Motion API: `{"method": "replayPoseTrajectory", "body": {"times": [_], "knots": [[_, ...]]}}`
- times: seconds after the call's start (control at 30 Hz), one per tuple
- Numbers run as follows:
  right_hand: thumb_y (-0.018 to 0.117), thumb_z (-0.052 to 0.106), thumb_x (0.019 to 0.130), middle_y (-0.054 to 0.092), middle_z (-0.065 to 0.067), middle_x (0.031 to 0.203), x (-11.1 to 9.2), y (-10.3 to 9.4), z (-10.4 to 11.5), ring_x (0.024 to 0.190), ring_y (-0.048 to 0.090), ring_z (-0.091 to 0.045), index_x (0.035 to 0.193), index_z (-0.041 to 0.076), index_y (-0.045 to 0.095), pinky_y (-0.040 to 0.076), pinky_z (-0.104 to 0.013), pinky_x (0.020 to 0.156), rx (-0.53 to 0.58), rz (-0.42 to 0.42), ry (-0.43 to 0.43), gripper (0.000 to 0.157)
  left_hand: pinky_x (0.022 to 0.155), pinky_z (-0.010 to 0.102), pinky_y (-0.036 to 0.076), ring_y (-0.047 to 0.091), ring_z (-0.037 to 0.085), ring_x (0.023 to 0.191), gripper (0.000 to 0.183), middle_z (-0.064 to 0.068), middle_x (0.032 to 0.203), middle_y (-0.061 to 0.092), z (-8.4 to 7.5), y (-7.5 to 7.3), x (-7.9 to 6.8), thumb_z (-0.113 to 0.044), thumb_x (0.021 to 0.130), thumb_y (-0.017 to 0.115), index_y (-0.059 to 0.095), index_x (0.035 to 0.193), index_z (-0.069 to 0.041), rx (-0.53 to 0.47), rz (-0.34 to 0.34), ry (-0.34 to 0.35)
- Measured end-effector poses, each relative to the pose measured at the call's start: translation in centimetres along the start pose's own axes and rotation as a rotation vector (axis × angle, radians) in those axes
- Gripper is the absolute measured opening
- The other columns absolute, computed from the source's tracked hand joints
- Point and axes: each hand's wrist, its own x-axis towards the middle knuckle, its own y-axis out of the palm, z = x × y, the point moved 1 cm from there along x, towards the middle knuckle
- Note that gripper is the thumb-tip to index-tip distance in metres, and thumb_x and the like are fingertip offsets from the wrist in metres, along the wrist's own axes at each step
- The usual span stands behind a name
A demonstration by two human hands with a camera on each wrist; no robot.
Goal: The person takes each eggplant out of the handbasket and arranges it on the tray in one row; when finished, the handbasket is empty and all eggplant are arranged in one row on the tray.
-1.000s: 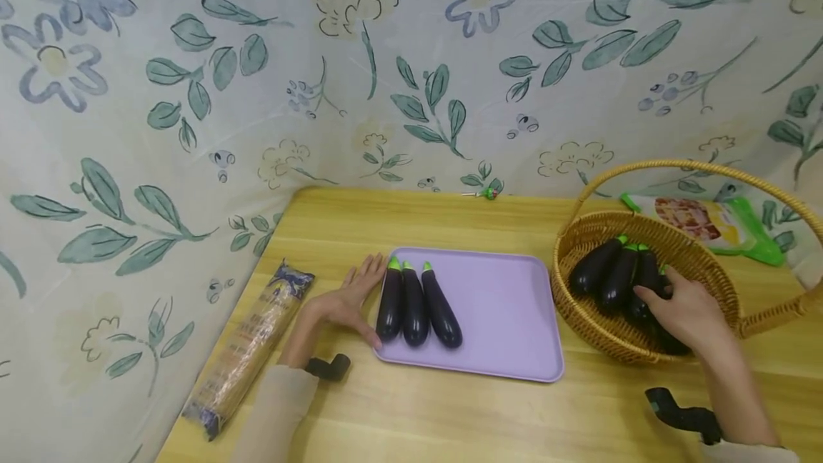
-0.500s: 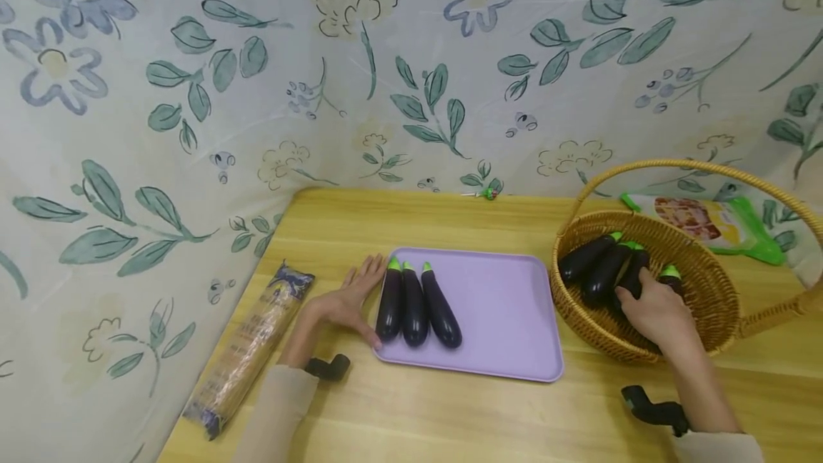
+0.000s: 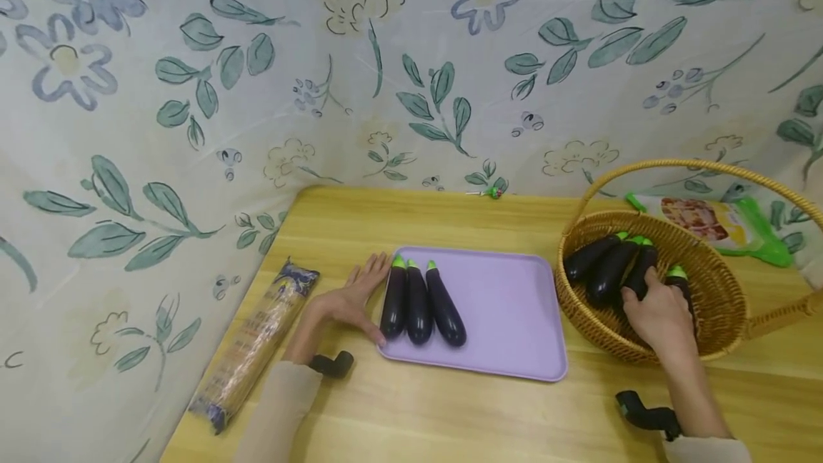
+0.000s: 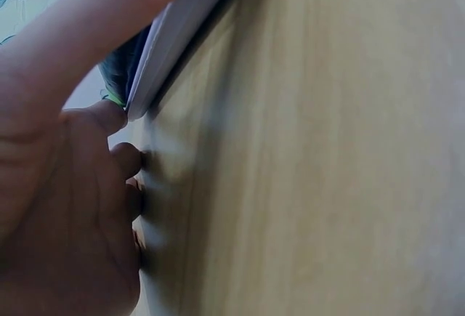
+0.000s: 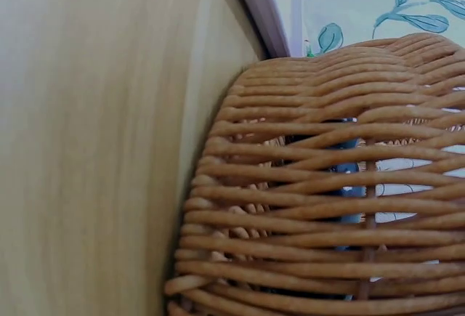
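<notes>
My left hand (image 3: 352, 300), fingers spread wide, touches one purple tray (image 3: 508, 313) with three eggplants (image 3: 419, 304) on it. My right hand (image 3: 661, 311) grips one eggplant (image 3: 641, 266) in one basket (image 3: 594, 331); I see four there. One long pack (image 3: 257, 345) lies left, one green-edged bag (image 3: 704, 222) behind.

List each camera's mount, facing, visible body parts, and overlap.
Head: worn on the head, facing forward and down at the tray, eggplants and basket; left hand, right hand and forearms show.
Left wrist: on that wrist, looking low along the tabletop past the tray's edge; left hand close up.
Right wrist: on that wrist, facing the basket's woven side; no hand discernible.
Shared: head and right wrist both show the basket; floral cloth appears in all three.
</notes>
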Motion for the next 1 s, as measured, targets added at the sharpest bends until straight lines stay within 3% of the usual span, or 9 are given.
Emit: {"method": "replayPoseTrajectory", "body": {"times": [0.27,0.4,0.47,0.53,0.63,0.67,0.77,0.9,1.0], "knots": [[0.039,0.046,0.109,0.02,-0.044,0.16,-0.4,-0.4,-0.4,0.137,0.017,-0.073,0.164,0.005,0.001,0.042,-0.073,0.093,0.185,-0.046,0.11,0.078,0.129,0.058,-0.013,-0.024,0.034,0.159,0.155,0.014,0.171,-0.023,-0.1,0.0,0.1,-0.047,0.061,0.098,-0.012,0.165,-0.01,0.001,0.0,-0.008],[0.044,0.048,0.107,0.031,-0.04,0.159,-1.0,-0.8,-0.5,0.132,0.038,-0.062,0.165,0.015,0.009,0.05,-0.058,0.085,0.266,-0.091,0.128,0.076,0.129,0.058,-0.014,-0.024,0.033,0.159,0.155,0.013,0.171,-0.024,-0.1,0.0,0.2,-0.047,0.061,0.098,-0.012,0.165,-0.01,-0.006,0.001,-0.006],[0.046,0.051,0.106,0.031,-0.038,0.16,-1.4,-1.1,-0.4,0.129,0.047,-0.057,0.165,0.019,0.01,0.05,-0.061,0.09,0.309,-0.091,0.134,0.076,0.129,0.059,-0.014,-0.024,0.034,0.159,0.156,0.014,0.171,-0.024,-0.1,0.0,0.2,-0.047,0.061,0.098,-0.012,0.165,-0.01,-0.01,-0.003,-0.005],[0.047,0.054,0.105,0.029,-0.037,0.162,-1.8,-1.4,-0.3,0.118,0.059,-0.048,0.165,0.021,0.009,0.047,-0.065,0.095,0.348,-0.083,0.142,0.078,0.129,0.059,-0.014,-0.025,0.034,0.159,0.156,0.014,0.171,-0.024,-0.1,0.0,0.2,-0.047,0.061,0.098,-0.012,0.165,-0.01,-0.008,-0.004,-0.007],[0.048,0.054,0.104,0.026,-0.037,0.163,-2.3,-1.8,-0.1,0.088,0.073,-0.019,0.165,0.021,0.008,0.045,-0.069,0.099,0.384,-0.067,0.139,0.08,0.129,0.059,-0.014,-0.024,0.034,0.159,0.156,0.014,0.171,-0.024,-0.1,0.0,0.1,-0.047,0.061,0.098,-0.012,0.165,-0.011,-0.004,-0.008,-0.007],[0.048,0.054,0.104,0.026,-0.037,0.163,-2.4,-1.9,0.0,0.077,0.071,-0.009,0.165,0.021,0.009,0.048,-0.066,0.097,0.387,-0.067,0.138,0.08,0.129,0.059,-0.014,-0.024,0.034,0.159,0.156,0.014,0.171,-0.024,-0.1,0.0,0.1,-0.047,0.061,0.098,-0.012,0.165,-0.011,-0.002,-0.007,-0.008],[0.051,0.052,0.104,0.026,-0.038,0.162,-2.8,-2.0,0.4,0.069,0.06,0.013,0.165,0.019,0.013,0.06,-0.049,0.09,0.401,-0.065,0.129,0.079,0.129,0.059,-0.014,-0.024,0.034,0.159,0.156,0.015,0.171,-0.024,-0.1,0.0,0.0,-0.048,0.061,0.098,-0.011,0.165,-0.011,0.0,-0.01,-0.007],[0.054,0.05,0.104,0.027,-0.037,0.162,-3.3,-2.1,1.2,0.073,0.052,0.021,0.165,0.019,0.018,0.064,-0.023,0.072,0.427,-0.057,0.102,0.078,0.129,0.06,-0.013,-0.024,0.034,0.159,0.156,0.015,0.171,-0.023,-0.2,0.0,0.1,-0.048,0.061,0.098,-0.012,0.165,-0.011,0.001,-0.01,-0.004],[0.055,0.05,0.104,0.028,-0.037,0.162,-3.9,-2.2,2.0,0.075,0.055,0.019,0.165,0.019,0.019,0.063,-0.021,0.071,0.431,-0.042,0.06,0.077,0.129,0.059,-0.014,-0.024,0.034,0.159,0.156,0.014,0.171,-0.024,-0.2,-0.1,0.1,-0.048,0.061,0.098,-0.012,0.165,-0.011,0.001,-0.008,-0.002]]}}
